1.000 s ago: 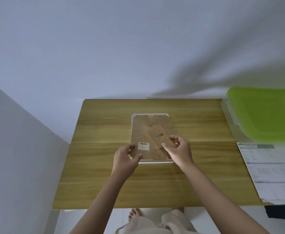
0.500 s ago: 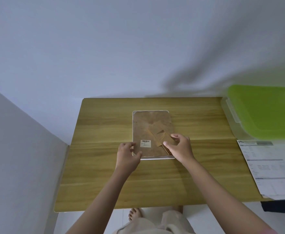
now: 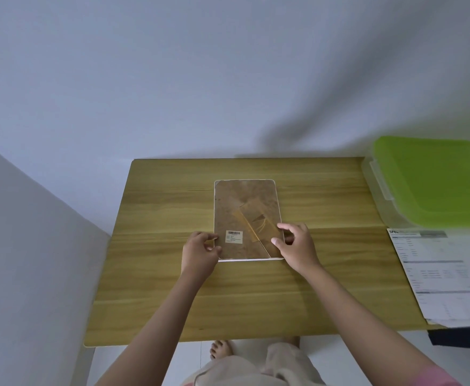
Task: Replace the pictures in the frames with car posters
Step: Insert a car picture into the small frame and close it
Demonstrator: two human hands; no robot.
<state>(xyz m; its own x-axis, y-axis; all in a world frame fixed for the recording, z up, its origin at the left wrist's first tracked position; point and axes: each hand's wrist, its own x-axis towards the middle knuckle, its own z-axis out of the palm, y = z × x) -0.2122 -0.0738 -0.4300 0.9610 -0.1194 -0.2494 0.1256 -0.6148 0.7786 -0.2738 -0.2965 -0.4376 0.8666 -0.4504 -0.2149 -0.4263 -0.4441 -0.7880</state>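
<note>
1. Brown backing up, the frame (image 3: 247, 218) lies face-down mid-table (image 3: 311, 288).
2. My left hand (image 3: 199, 253) pinches the frame's near-left edge.
3. My right hand (image 3: 297, 246) curls round its near-right edge, thumb on the backing.

L hand (image 3: 200, 253) & R hand (image 3: 297, 247) grip frame (image 3: 245, 213) edges.

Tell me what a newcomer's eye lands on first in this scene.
First, the picture frame lying face down in the middle of the wooden table, its brown backing board and barcode sticker showing. The left hand and right hand grip its near corners. Next, the bright green lidded box at the far right, with a printed sheet lying in front of it.
</note>
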